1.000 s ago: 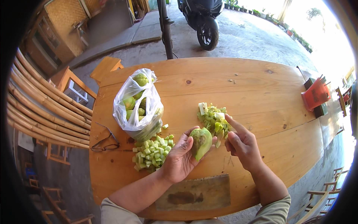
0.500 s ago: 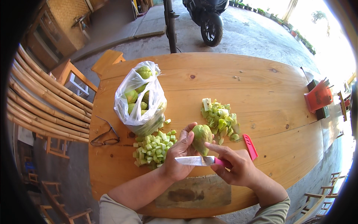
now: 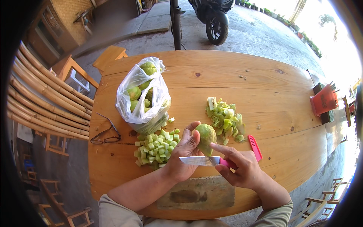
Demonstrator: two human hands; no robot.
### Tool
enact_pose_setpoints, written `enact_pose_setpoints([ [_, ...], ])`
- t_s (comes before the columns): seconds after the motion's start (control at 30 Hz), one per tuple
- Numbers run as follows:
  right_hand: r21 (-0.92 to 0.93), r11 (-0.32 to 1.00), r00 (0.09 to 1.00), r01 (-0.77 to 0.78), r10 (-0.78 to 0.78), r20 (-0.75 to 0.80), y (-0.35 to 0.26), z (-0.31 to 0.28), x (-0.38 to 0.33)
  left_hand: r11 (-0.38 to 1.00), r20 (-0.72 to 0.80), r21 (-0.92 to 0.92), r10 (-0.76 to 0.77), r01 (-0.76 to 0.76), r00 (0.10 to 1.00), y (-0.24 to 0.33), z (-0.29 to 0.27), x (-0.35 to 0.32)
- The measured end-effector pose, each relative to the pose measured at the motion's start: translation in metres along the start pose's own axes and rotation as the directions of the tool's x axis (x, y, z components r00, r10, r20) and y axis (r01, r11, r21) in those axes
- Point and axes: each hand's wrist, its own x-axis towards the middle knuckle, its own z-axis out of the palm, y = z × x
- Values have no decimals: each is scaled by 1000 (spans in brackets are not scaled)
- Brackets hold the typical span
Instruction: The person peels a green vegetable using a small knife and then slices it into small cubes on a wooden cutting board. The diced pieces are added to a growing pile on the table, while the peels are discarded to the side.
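Note:
A whole green chayote [image 3: 206,137] is held up by my left hand [image 3: 184,153], its fingers and thumb wrapped round the left side. My right hand [image 3: 242,164] grips a knife [image 3: 200,161] by its pink handle, and its index finger touches the chayote's lower right side. The blade points left just below the chayote. Left of my left hand lies a heap of pale green chayote cubes [image 3: 157,147]. Beyond my right hand sits a pile of green peelings [image 3: 226,119]. A worn wooden board [image 3: 196,195] lies beneath my wrists.
A white plastic bag [image 3: 143,98] of several chayotes stands at the back left. Eyeglasses [image 3: 106,134] rest near the table's left edge. Right of the peelings lies a pink knife sheath [image 3: 255,147]. An orange container [image 3: 324,100] stands at the far right of the wooden table [image 3: 280,113].
The view has shifted slightly. Both hands keep the chayote and the knife in nearly the same pose.

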Motion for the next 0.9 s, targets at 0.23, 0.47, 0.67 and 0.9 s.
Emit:
enact_pose_setpoints([
  [0.23,-1,1000,1000,-8,8,7,2,1,1,1000,-28,11,-16,17,999,0,0,-1],
  [0.47,32,999,1000,-17,17,1,5,4,1,997,-76,78,-1,7,997,1,5,-3],
  [0.67,71,997,996,4,3,-94,11,13,1,997,-26,66,29,-27,999,-4,5,-4],
  [0.9,72,997,998,-24,28,-56,7,9,1,998,-53,43,50,-47,997,-7,4,-6],
])
